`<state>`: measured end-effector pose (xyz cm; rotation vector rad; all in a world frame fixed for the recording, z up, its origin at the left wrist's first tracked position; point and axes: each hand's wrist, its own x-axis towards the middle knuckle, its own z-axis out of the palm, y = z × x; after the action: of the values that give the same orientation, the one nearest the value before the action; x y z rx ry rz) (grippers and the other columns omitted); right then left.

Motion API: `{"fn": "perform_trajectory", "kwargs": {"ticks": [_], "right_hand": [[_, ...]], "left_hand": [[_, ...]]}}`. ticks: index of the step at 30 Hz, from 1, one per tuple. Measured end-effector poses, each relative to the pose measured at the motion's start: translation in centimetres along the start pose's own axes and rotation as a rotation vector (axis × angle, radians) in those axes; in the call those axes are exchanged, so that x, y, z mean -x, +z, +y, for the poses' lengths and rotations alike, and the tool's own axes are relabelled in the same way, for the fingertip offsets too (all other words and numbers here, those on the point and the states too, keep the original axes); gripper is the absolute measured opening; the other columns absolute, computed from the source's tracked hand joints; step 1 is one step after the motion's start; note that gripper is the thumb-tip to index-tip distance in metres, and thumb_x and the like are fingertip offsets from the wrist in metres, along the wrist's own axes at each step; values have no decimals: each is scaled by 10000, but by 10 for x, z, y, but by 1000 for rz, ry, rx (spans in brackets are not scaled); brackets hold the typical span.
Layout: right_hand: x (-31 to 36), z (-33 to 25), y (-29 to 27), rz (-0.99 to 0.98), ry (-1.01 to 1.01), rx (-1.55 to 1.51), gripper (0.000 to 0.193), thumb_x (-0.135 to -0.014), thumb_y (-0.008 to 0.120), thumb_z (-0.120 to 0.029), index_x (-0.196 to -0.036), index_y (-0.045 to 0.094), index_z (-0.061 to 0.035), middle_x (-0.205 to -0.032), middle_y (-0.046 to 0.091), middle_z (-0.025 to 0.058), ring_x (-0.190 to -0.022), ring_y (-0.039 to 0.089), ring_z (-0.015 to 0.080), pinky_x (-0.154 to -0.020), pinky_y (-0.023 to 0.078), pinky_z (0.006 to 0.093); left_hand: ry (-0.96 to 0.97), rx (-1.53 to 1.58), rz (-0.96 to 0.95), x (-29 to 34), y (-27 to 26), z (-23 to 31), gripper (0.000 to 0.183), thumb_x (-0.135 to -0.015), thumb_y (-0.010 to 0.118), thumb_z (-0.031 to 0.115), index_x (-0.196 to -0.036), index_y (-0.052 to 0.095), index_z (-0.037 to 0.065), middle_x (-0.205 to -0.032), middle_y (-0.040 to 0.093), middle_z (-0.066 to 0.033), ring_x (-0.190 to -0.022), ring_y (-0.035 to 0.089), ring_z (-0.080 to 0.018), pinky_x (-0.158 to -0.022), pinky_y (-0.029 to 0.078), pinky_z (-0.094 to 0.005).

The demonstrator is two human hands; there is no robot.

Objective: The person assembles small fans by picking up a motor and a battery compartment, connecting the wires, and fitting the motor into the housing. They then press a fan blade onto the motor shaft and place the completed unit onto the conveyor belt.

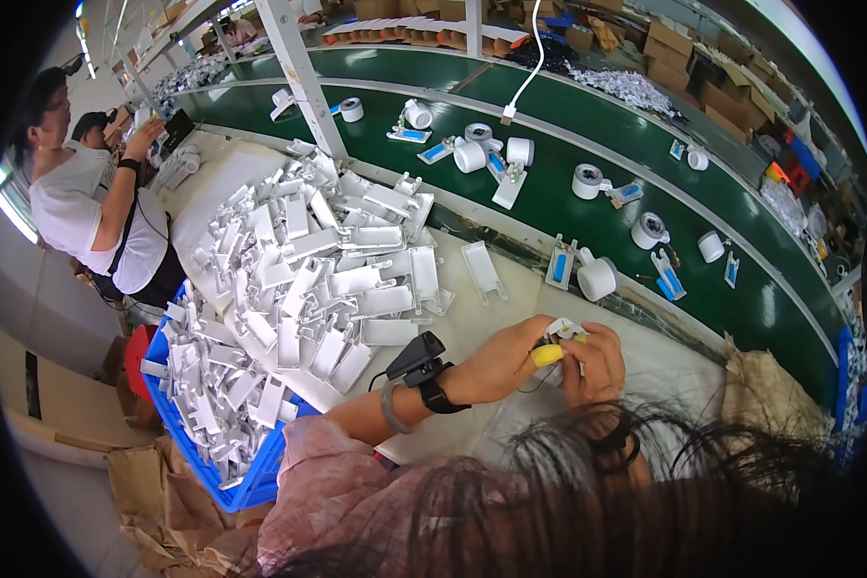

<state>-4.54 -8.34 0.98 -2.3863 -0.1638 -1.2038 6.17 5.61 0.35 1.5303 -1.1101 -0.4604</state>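
Observation:
My left hand [504, 364] and my right hand [599, 364] meet over the near side of the worktable. Both are closed on a small white plastic part [565, 328], mostly hidden by the fingers. Bright yellow [547, 355] shows at my left thumb tip, seemingly a finger cover, and more yellow lies by the right fingertips. A thin dark wire hangs below the fingers. Beyond my hands, a single white plastic housing [483, 271] lies on the table, apart from a large heap of similar white housings [356, 279] to the left.
A blue crate [231, 496] full of white housings stands at the table's left edge. Past the table runs a green conveyor belt [549, 226] carrying white round units [598, 278] with blue-marked plates. A white cable [525, 82] hangs above it. Another person [101, 207] works at the far left.

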Motion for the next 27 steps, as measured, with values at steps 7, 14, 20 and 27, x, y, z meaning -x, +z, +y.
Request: {"fn": "perform_trajectory", "kwargs": {"ticks": [7,14,20,27], "right_hand": [[3,6,3,-13,3,-60,254,-698,740,53,-917,639,-28,-893,543,130,-915,621,356,-755,528,408],[10,4,7,-29,43,-40,253,-703,737,62,-918,636,-25,-912,532,134,-949,628,366,-747,533,404],[11,4,8,-26,66,-67,241,-757,663,84,-962,623,-36,-876,593,154,-949,640,370,-834,524,448],[7,0,8,-10,4,29,248,-707,737,57,-928,650,-14,-909,537,135,-933,632,384,-800,556,429]], "left_hand": [[-53,72,-23,1,-1,5,285,-926,516,122,-1179,486,-8,-961,604,-173,-863,588,-294,-767,470,-365],[-55,14,54,4,3,-1,155,-918,521,112,-1042,519,19,-865,584,-204,-795,561,-411,-693,453,-409],[41,-19,110,4,5,2,129,-911,532,107,-1012,514,29,-844,575,-215,-797,547,-440,-663,444,-438],[20,-89,94,3,2,2,118,-911,539,111,-991,505,29,-829,570,-223,-773,547,-455,-632,438,-454]]}}
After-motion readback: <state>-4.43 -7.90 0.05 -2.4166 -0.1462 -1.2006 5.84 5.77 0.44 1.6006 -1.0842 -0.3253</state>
